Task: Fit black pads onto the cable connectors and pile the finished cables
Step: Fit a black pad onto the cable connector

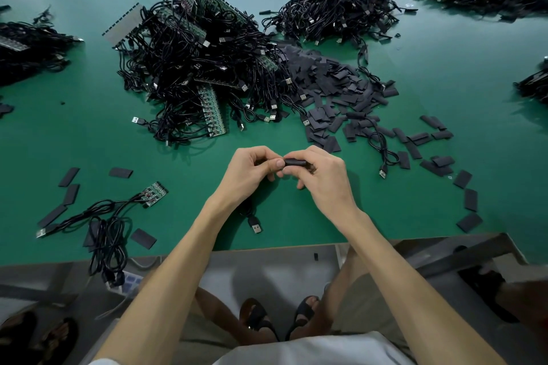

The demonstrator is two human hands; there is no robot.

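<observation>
Item: one black pad, matte, short and rounded, held just our side of the cable heap. Our right hand pinches it; our left hand pinches the cable end, largely hidden, presumably steadying the connector for fitting. The USB plug trails nearer us still.
</observation>
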